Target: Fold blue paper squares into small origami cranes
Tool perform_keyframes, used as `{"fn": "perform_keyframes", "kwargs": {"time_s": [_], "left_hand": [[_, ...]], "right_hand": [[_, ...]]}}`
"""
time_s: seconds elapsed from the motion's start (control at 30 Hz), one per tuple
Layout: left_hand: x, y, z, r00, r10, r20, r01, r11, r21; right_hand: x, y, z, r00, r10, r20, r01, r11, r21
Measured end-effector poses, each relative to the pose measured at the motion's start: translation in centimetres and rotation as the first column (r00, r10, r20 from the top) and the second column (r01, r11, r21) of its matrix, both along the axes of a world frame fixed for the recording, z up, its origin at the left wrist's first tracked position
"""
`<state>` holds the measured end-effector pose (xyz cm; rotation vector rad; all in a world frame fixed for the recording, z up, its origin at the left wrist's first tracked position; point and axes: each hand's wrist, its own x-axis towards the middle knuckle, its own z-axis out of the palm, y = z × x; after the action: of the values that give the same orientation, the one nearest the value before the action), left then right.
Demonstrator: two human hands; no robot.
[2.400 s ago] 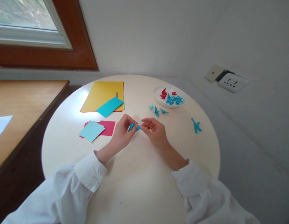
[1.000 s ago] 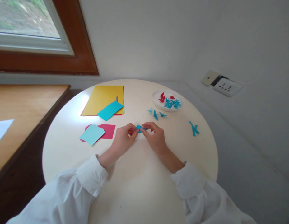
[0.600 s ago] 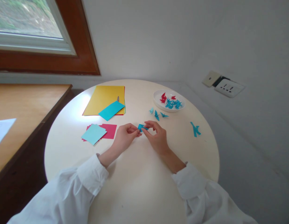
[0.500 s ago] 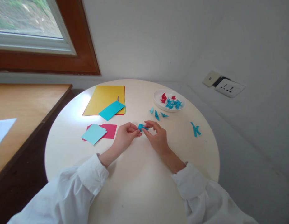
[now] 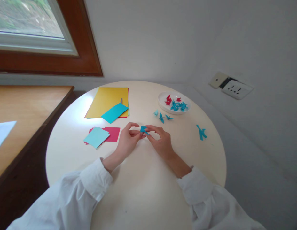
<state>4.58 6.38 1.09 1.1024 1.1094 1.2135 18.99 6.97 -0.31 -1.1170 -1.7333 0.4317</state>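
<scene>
Between my two hands, just above the middle of the table, is a small piece of blue folded paper (image 5: pixel 143 128). My left hand (image 5: pixel 129 137) pinches its lower left side with thumb and fingers. From the other side, my right hand (image 5: pixel 160 140) grips its right edge between thumb and index finger. Fingertips hide part of the folds. Beyond my right hand lie two blue paper cranes (image 5: pixel 161 118) and a pale blue one (image 5: pixel 156 113). A stack of pale blue square paper (image 5: pixel 97 137) over pink squares (image 5: pixel 113 134) lies left of my left hand.
A white plate (image 5: pixel 160 103) with red and blue paper cranes stands at the back right. Yellow sheets (image 5: pixel 107 99) lie back left under a blue paper strip (image 5: pixel 114 112) and a partly hidden metal tool (image 5: pixel 121 100). Blue paper scraps (image 5: pixel 201 132) lie near the right edge.
The blue folded paper has turned and shifted slightly left in my fingers. My left index finger has lifted, and my right fingertips have moved a little left.
</scene>
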Motion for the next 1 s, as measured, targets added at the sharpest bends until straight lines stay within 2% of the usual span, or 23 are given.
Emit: {"fn": "perform_keyframes", "kwargs": {"time_s": [0.13, 0.43, 0.87, 1.0], "left_hand": [[-0.19, 0.18, 0.01, 0.999, 0.041, -0.026, -0.041, 0.999, 0.023], [-0.12, 0.11, 0.14, 0.993, 0.01, -0.116, 0.0, 0.996, 0.086], [-0.07, -0.06, 0.58, 0.991, 0.001, -0.135, 0.011, 0.996, 0.091], [-0.07, -0.08, 0.4, 0.989, -0.006, -0.147, 0.021, 0.995, 0.096]], "right_hand": [[0.08, -0.12, -0.18, 0.998, 0.056, 0.002, -0.056, 0.998, 0.024], [0.03, 0.16, 0.07, 0.99, 0.07, 0.126, -0.089, 0.985, 0.146], [-0.06, 0.52, -0.35, 0.955, 0.014, 0.297, -0.133, 0.914, 0.384], [-0.14, 0.5, -0.3, 0.946, 0.006, 0.323, -0.146, 0.9, 0.41]]}}
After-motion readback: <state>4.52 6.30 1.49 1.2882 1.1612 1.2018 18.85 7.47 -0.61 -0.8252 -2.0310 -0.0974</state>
